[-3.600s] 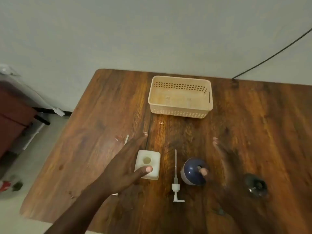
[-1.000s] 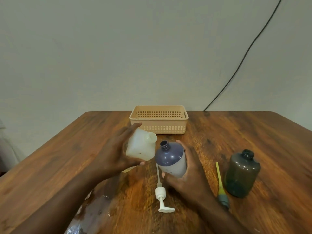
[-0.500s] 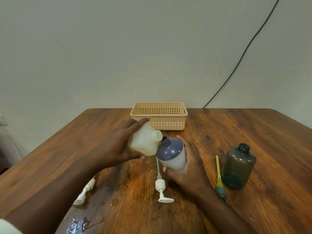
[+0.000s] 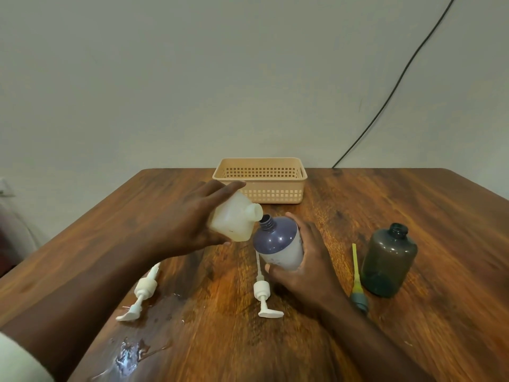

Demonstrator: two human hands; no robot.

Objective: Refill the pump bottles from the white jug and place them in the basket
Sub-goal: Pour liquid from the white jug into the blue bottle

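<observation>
Presently, on the desk:

1. White jug: in my left hand, fingers wrapped over its top and thumb under. It is tipped on its side, spout toward the right, lip just above and beside the mouth of the purple bottle. I cannot see liquid passing.
2. Purple bottle: cap off, tilted toward the jug, held clear of or barely on the desk by my right hand, which curls round its right side and base.
3. Dark green bottle: upright, open-necked, standing well to the right, untouched. No fill is visible through the tint.
4. White pump: lying flat just below the purple bottle, tube pointing away from me.
5. Second white pump: lying to the left, under my left forearm.
6. Grey pump with yellow tube: lying beside the dark green bottle.
7. Basket: at the far edge, nothing showing inside.
8. Spill: wet patch near me on the left.

Risks, as I judge them:
- The bottle neck is narrow and the jug's spout wide; a hasty tilt would run liquid down the shoulder onto my right fingers.
- Both vessels are hand-held and tilted, so any wobble breaks the alignment.
- My left forearm hangs over the wet patch and the second pump; dropping it could smear the liquid or knock the pump away.
</observation>
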